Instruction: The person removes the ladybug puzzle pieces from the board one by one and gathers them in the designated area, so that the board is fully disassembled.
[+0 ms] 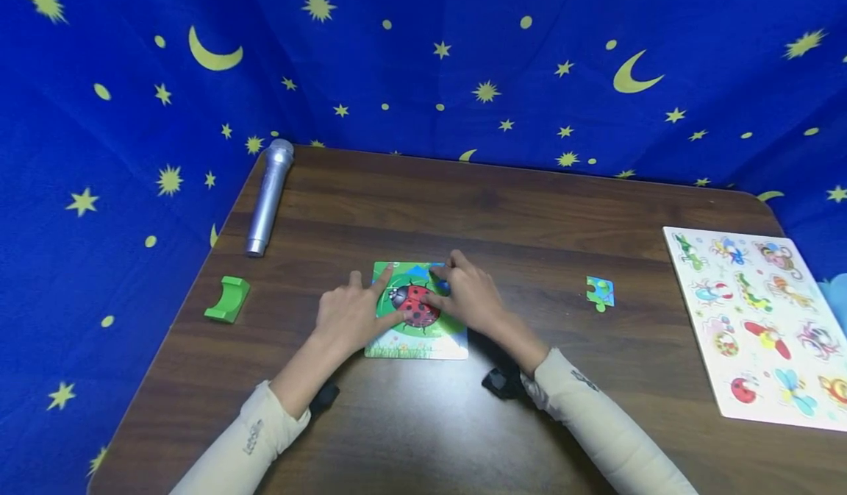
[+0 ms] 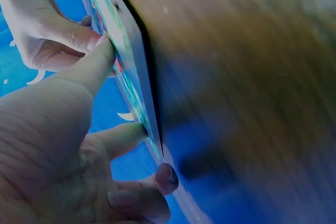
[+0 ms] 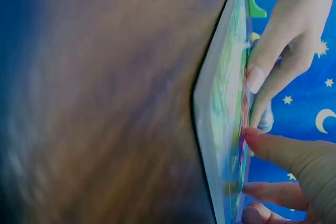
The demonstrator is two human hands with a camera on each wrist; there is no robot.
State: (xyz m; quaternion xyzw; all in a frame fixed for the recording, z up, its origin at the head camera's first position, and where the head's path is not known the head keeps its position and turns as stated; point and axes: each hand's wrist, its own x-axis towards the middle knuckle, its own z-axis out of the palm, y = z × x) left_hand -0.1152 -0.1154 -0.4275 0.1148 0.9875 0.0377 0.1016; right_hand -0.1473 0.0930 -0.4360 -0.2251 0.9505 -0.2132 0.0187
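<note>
A square ladybug jigsaw puzzle [image 1: 413, 344] lies flat on the table in front of me. My left hand [image 1: 347, 315] rests on its left side in the head view, index finger near the top edge and thumb by the ladybug. From the right, my right hand [image 1: 473, 296] reaches over the upper right part, its thumb on the ladybug and its other fingertips at the blue corner area. Both thumbs touch the puzzle's face in the left wrist view, close together. The right hand's fingers hide part of that corner. A loose blue-green puzzle piece [image 1: 601, 293] lies to the right.
At the far left of the wooden table [image 1: 490, 208] lies a silver microphone [image 1: 269, 197], with a green arch block [image 1: 228, 299] nearer me. A white insect puzzle board [image 1: 761, 326] sits at the right edge. Blue star-patterned cloth [image 1: 410, 61] hangs behind the table.
</note>
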